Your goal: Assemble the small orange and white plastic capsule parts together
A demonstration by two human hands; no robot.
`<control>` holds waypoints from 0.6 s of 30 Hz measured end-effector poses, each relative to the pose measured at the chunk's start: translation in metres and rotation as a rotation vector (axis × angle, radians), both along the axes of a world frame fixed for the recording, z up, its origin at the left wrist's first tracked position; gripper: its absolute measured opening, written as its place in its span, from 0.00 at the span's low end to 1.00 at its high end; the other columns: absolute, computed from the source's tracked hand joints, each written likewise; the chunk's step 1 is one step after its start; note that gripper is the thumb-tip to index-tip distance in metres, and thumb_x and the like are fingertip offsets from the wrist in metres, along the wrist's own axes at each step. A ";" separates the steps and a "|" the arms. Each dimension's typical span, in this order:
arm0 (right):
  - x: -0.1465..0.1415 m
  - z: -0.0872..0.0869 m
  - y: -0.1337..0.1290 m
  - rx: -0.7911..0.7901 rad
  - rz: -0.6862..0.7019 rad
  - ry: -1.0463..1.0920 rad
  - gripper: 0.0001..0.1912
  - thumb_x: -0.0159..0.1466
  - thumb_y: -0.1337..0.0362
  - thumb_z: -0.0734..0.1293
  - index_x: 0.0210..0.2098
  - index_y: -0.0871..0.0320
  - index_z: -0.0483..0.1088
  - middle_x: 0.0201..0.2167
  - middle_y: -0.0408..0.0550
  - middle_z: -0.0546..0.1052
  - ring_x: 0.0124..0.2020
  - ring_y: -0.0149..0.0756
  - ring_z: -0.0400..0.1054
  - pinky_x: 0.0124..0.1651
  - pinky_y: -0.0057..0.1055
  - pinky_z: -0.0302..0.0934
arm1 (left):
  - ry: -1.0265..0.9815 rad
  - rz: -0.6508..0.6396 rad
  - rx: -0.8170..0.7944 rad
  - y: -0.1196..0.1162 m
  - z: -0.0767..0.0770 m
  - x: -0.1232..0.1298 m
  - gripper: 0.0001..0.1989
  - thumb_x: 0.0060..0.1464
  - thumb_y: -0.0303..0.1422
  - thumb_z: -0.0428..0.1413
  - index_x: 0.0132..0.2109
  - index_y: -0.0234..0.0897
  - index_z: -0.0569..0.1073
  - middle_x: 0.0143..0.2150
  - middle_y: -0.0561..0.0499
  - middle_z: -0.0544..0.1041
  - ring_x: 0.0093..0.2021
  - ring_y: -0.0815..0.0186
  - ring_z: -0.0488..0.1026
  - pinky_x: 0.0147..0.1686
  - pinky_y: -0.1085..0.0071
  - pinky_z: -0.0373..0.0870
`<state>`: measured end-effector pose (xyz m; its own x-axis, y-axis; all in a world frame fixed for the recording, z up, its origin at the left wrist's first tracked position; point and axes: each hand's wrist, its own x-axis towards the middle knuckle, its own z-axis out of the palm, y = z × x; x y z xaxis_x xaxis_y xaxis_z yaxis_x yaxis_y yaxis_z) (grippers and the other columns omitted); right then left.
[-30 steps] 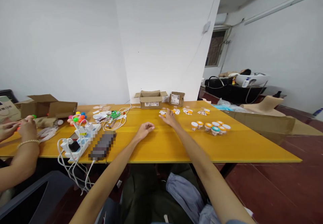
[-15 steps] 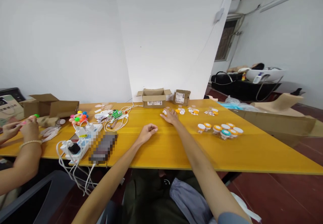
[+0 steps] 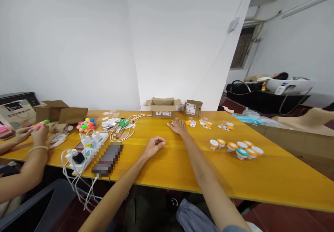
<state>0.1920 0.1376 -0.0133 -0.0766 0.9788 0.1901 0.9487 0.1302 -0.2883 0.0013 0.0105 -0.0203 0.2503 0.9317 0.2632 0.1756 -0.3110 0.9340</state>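
My left hand [image 3: 154, 147] rests over the middle of the yellow table [image 3: 167, 169], its fingers curled in towards the thumb; whether anything small is between them cannot be made out. Farther forward, my right hand [image 3: 178, 127] reaches over small parts in front of the open cardboard box [image 3: 163, 108], fingers spread and palm down. Small piles of white and orange parts [image 3: 192, 123] lie just right of it. More such parts [image 3: 206, 124] sit farther right. Several round containers with white, orange and teal lids [image 3: 242, 152] stand together at the right.
A second cardboard box [image 3: 193, 108] stands by the wall. At the left are a power strip [image 3: 90, 152] with cables, a blurred dark device [image 3: 108, 159], a green circuit board [image 3: 124, 123] and colourful balls [image 3: 86, 125]. Another person's hands [image 3: 39, 132] work at the far left.
The camera view has shifted, so the table contents appear slightly lower. My right hand remains over the small parts, and my left hand keeps its curled pose.
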 end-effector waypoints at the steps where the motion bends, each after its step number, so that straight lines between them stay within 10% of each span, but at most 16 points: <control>1: -0.001 0.002 -0.001 -0.010 -0.011 0.001 0.31 0.68 0.43 0.52 0.64 0.51 0.62 0.63 0.60 0.65 0.62 0.53 0.60 0.63 0.54 0.49 | -0.003 0.002 -0.005 0.000 0.000 0.000 0.13 0.48 0.43 0.64 0.34 0.38 0.78 0.32 0.51 0.80 0.35 0.64 0.75 0.41 0.68 0.71; 18: -0.012 0.017 -0.037 -0.041 0.197 0.019 0.25 0.71 0.50 0.54 0.63 0.51 0.63 0.66 0.56 0.63 0.68 0.45 0.55 0.67 0.42 0.48 | 0.010 0.033 -0.011 0.003 0.002 0.000 0.12 0.47 0.42 0.64 0.33 0.38 0.78 0.32 0.50 0.80 0.36 0.63 0.76 0.42 0.67 0.71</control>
<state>0.1801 0.1005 0.0032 -0.2645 0.9521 0.1534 0.9003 0.3008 -0.3147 0.0010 0.0137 -0.0183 0.2217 0.9423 0.2508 0.1951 -0.2948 0.9354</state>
